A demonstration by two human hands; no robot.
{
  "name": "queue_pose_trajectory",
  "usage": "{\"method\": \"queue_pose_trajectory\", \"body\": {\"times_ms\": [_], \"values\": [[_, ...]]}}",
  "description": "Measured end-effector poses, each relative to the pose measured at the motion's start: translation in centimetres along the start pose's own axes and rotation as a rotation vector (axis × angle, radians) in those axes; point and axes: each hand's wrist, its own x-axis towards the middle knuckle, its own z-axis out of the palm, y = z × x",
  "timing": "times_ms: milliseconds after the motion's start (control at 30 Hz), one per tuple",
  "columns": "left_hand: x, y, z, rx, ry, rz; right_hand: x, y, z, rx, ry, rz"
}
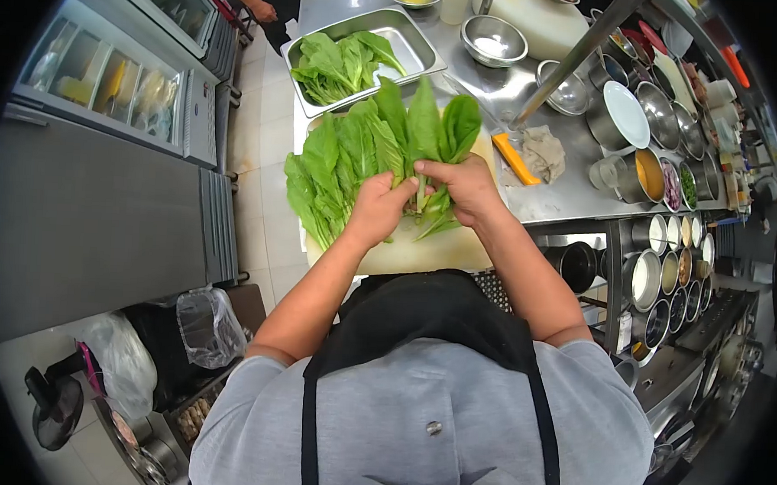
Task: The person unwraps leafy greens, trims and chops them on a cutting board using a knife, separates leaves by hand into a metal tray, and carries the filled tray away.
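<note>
My right hand (470,190) is closed around the stems of a small bunch of green lettuce leaves (422,123), thumb on top. Close beside it, my left hand (380,206) pinches at the same stems, its fingertips partly hidden by the leaves. Under and to the left of my hands, a pile of loose lettuce leaves (327,170) covers much of a pale cutting board (431,257). Beyond the board, a rectangular metal pan (415,40) holds more lettuce leaves (340,65).
A knife with an orange handle (515,159) lies right of the board beside a crumpled cloth (544,154). Metal bowls (494,41) and a slanting post (578,60) stand beyond. Pots and containers crowd the right; fridges (109,83) line the left. Another person's hand (264,12) shows at top.
</note>
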Motion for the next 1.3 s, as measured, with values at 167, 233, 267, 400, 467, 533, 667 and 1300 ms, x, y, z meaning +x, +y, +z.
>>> {"method": "queue_pose_trajectory", "body": {"times_ms": [167,233,267,400,467,533,667,1300], "values": [[0.3,0.1,-0.6,-0.153,0.137,-0.242,-0.8,-1.3,-0.1,0.284,-0.033,0.148],[0.9,-2.7,-0.8,0.138,0.169,-0.088,-0.5,-0.6,0.1,0.215,0.007,0.111],[1.2,-3.4,-0.5,0.428,0.203,0.039,-0.7,-0.2,0.8,0.195,-0.01,0.1],[0.3,0.3,0.5,0.767,0.154,0.051,1.0,0.9,2.6,-0.334,-0.004,-0.163],[0.1,0.6,0.0,0.872,0.146,0.049,4.1,-0.6,3.2,-0.423,0.047,-0.348],[0.2,1.2,-0.6,0.499,0.305,0.02,7.9,-4.7,5.2,-0.452,0.118,-0.289],[1.1,-1.0,-3.3,0.376,0.421,0.051,24.5,-5.8,5.1,-0.967,0.297,-0.504],[-1.6,-3.4,-1.3,0.765,0.257,0.184,3.7,1.5,-3.8,-1.534,-0.065,0.165]]}}
